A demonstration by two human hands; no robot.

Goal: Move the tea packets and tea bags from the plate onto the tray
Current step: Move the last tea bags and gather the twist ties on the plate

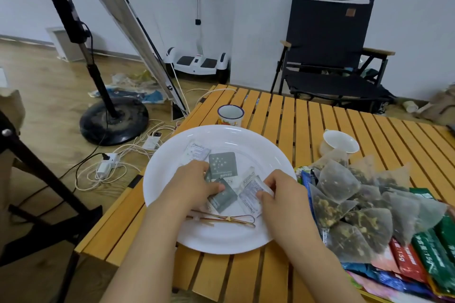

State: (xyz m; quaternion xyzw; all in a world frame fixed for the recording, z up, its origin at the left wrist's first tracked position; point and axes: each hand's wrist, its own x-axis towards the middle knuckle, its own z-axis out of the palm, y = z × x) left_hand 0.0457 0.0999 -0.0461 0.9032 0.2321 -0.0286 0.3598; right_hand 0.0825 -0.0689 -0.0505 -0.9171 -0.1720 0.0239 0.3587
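A large white plate [172,162] lies on the slatted wooden table and holds several small tea packets, grey ones [222,163] and white ones [195,152]. My left hand [194,184] grips a grey packet [222,198] near the plate's middle. My right hand [278,194] pinches a white packet [250,195] beside it. Rubber bands [221,219] lie at the plate's near side. To the right, a heap of pyramid tea bags [357,194] and coloured packets [418,258] covers the tray, whose surface is hidden.
An enamel mug [230,114] stands just behind the plate. A small white cup [341,141] sits behind the tea bag heap. A black folding chair [330,49] stands beyond the table. Fan stand [113,120] and cables [118,160] are on the floor at left.
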